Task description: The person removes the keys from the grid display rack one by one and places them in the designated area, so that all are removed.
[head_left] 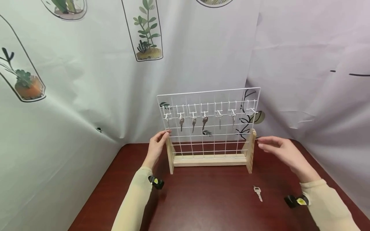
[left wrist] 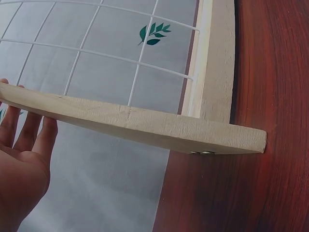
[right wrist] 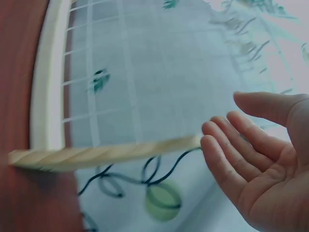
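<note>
A white wire grid rack (head_left: 214, 136) stands upright on a wooden base. Along its upper part is a row of white hooks, several with keys hanging from them; the hook at the far right (head_left: 252, 109) bears no key. My left hand (head_left: 156, 147) grips the top of the left wooden post (left wrist: 125, 116), its fingers (left wrist: 43, 140) against the post's outer side. Just outside the right wooden post (right wrist: 106, 153) my right hand (head_left: 284, 152) is held open, palm towards the rack, holding nothing. One loose key (head_left: 258, 193) lies on the table, front right of the rack.
The dark red table (head_left: 202, 199) carries the rack near its back edge. Behind and at both sides hangs a pale cloth (head_left: 101, 80) printed with plants. Each wrist wears a small black device.
</note>
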The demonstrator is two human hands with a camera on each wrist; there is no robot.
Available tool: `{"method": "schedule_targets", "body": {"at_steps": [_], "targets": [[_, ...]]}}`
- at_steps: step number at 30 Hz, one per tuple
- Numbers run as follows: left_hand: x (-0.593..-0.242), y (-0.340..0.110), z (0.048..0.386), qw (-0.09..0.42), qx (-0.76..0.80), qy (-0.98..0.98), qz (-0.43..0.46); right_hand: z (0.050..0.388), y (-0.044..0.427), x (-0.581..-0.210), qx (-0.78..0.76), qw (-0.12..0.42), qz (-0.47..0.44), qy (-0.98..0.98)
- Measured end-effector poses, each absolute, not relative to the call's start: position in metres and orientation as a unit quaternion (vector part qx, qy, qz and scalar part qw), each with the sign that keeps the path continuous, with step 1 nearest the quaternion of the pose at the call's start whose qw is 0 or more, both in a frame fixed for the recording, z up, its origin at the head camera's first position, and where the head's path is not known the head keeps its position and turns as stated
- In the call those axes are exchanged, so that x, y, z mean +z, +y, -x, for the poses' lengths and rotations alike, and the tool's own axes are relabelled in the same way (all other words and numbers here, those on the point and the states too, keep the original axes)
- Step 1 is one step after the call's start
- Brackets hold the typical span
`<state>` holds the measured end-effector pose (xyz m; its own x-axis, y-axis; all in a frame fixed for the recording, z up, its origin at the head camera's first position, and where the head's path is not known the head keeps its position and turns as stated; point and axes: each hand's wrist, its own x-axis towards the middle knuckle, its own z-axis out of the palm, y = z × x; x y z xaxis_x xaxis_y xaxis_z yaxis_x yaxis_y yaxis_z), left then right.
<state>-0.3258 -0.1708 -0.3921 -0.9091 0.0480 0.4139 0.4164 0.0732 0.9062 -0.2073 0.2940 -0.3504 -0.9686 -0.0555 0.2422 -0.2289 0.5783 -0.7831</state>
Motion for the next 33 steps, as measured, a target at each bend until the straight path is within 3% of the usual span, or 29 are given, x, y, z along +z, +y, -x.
{"method": "schedule_targets", "body": {"at_steps": [10,33], "targets": [[-0.389,-0.172,0.327,0.146,-0.66,-0.718,0.165,0.228,0.264,-0.311,0.521,0.136,-0.122,-0.834],[-0.394,-0.169,0.326,0.146,-0.674,-0.705,0.165,0.256,0.222,-0.291,0.505,0.119,-0.106,-0.848]]}}
